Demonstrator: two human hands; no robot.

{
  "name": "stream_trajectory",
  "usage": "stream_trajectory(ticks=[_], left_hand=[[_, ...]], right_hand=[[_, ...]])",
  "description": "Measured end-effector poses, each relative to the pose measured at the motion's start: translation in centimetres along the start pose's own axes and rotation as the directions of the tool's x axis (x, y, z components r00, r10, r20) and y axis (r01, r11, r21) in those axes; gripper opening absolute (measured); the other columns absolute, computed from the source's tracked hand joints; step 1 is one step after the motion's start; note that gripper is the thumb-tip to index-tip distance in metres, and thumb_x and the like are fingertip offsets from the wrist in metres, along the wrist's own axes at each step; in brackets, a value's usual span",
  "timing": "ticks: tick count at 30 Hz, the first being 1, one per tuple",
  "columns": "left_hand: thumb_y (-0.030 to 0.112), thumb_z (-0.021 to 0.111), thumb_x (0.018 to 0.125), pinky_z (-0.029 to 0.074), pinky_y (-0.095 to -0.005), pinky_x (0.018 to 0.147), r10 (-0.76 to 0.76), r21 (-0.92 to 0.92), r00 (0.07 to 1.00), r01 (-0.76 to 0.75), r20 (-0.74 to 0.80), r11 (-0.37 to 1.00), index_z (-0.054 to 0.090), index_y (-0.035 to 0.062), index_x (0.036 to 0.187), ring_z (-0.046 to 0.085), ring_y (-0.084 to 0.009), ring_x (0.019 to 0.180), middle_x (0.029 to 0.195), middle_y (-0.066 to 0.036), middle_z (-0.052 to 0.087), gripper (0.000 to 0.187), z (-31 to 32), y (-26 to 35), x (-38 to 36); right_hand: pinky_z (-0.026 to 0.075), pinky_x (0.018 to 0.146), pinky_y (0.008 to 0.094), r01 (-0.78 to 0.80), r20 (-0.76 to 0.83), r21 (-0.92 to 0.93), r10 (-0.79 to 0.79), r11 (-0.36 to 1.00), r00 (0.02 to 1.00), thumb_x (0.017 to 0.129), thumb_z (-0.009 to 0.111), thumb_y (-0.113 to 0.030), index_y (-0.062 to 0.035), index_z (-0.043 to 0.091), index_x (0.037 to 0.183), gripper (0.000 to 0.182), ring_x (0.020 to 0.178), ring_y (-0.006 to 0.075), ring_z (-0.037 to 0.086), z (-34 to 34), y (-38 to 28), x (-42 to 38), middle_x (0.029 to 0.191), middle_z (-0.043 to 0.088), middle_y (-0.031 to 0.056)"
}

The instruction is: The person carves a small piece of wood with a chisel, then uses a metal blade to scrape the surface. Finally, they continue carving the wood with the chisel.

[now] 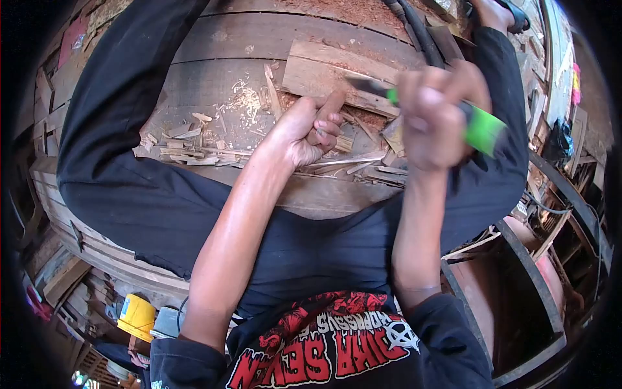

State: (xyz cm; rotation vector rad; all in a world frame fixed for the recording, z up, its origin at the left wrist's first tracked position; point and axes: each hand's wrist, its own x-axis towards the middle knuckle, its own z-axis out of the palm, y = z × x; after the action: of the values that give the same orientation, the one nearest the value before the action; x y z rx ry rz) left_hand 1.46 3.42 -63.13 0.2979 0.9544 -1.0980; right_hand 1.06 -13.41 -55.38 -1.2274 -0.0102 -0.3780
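Observation:
My left hand (312,136) is closed around a short, rounded brown piece of wood (332,104), which sticks up past the curled fingers. To its right, my right hand (431,120) is wrapped round a knife with a bright green handle (484,129). The dark blade (369,85) points left, towards the wood piece and apart from it. Motion blurs the right hand and the knife. Just beyond the hands lies a wooden board (311,68) dusted with reddish shavings.
Wood splinters (184,146) and pale shavings (245,100) litter the plank floor (227,39) between my bent legs. A dark curved metal frame (531,275) stands at the right. A yellow bucket (136,316) is at the lower left, near stacked wood scraps (65,279).

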Motion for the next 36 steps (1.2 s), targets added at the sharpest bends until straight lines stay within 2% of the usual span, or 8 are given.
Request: stream_trajectory(ticks=[7,11,16,19,25,29,31,36], left_hand=[[0.016,0.036,0.108,0.036,-0.016,0.035,0.006,-0.009,1.0,-0.006,0.015,1.0,0.049,0.0029,0.116,0.041,-0.0018,0.047,0.075,-0.002,0.049,0.02,-0.1,0.0,0.0],[0.015,0.037,0.108,0.036,-0.016,0.035,0.067,0.093,0.997,-0.071,0.047,0.993,0.048,0.0015,0.115,0.041,-0.0021,0.046,0.077,-0.002,0.05,0.019,0.1,0.0,0.2],[0.015,0.032,0.108,0.037,-0.0163,0.035,-0.007,0.012,1.0,0.007,0.002,1.0,0.047,0.0061,0.124,0.042,-0.0015,0.048,0.077,-0.001,0.051,0.023,-0.3,0.1,0.1],[0.017,0.032,0.109,0.037,-0.0162,0.035,-0.007,0.051,1.0,0.007,0.006,0.999,0.046,0.0074,0.128,0.041,-0.0014,0.048,0.078,-0.001,0.051,0.025,-0.1,0.1,0.2],[0.021,0.036,0.11,0.034,-0.0166,0.035,-0.011,0.003,1.0,0.011,0.018,1.0,0.043,0.0039,0.124,0.04,-0.001,0.048,0.078,-0.001,0.049,0.024,-0.4,0.1,-0.1],[0.024,0.038,0.109,0.034,-0.017,0.035,-0.012,0.032,1.0,0.012,-0.008,0.999,0.044,0.0038,0.119,0.039,-0.0009,0.047,0.077,0.0,0.05,0.023,0.1,0.1,-0.2],[0.026,0.039,0.109,0.034,-0.0171,0.035,0.0,0.061,1.0,0.001,-0.023,0.998,0.045,0.0034,0.116,0.038,-0.001,0.047,0.076,0.0,0.05,0.024,0.2,-0.1,0.0],[0.034,0.043,0.109,0.035,-0.0223,0.039,0.216,0.599,0.959,-0.065,-0.184,0.798,0.05,0.0049,0.106,0.045,-0.005,0.049,0.07,0.0,0.051,0.031,0.5,-1.0,-0.2]], right_hand=[[0.03,0.046,0.0229,-0.055,-0.021,0.152,0.059,0.987,0.998,0.08,0.061,0.003,-0.0079,0.039,0.067,0.028,0.05,0.0044,0.037,0.8,-1.0,0.2,0.059,0.045,-0.0016],[0.03,0.048,0.0238,0.061,0.171,-0.29,-0.011,0.955,0.985,0.08,0.06,0.005,-0.0084,0.038,0.07,0.028,0.051,0.005,0.036,-0.2,3.2,-1.6,0.059,0.044,-0.0014],[0.032,0.049,0.0232,-0.027,-0.025,0.209,0.032,0.977,0.999,0.08,0.062,0.001,-0.0068,0.043,0.069,0.023,0.054,0.0049,0.042,-0.6,-1.3,0.6,0.061,0.05,-0.0009],[0.031,0.049,0.0233,-0.02,0.063,-0.225,0.035,0.974,0.997,0.081,0.062,0.002,-0.0065,0.042,0.07,0.024,0.055,0.0041,0.041,-1.3,3.4,-1.1,0.06,0.048,-0.0012],[0.025,0.048,0.0259,0.022,0.099,0.072,-0.029,0.997,0.995,0.089,0.054,-0.01,-0.0127,0.038,0.083,0.017,0.048,0.0054,0.031,0.2,-1.6,1.3,0.059,0.038,-0.0055],[0.03,0.049,0.0263,0.065,0.06,-0.158,-0.056,0.985,0.997,0.085,0.056,-0.002,-0.0104,0.037,0.078,0.022,0.051,0.0062,0.035,-0.8,2.5,0.1,0.059,0.039,-0.0028],[0.03,0.05,0.024,-0.102,0.028,-0.149,0.107,0.984,0.994,0.081,0.063,0.004,-0.0066,0.04,0.069,0.027,0.058,0.0035,0.04,-0.1,2.7,-0.5,0.061,0.047,-0.0022],[0.026,0.046,0.0229,0.001,-0.146,0.105,0.014,0.995,0.989,0.089,0.055,0.001,-0.0071,0.04,0.076,0.021,0.05,0.0046,0.034,-0.4,0.2,0.9,0.058,0.039,-0.0028]])
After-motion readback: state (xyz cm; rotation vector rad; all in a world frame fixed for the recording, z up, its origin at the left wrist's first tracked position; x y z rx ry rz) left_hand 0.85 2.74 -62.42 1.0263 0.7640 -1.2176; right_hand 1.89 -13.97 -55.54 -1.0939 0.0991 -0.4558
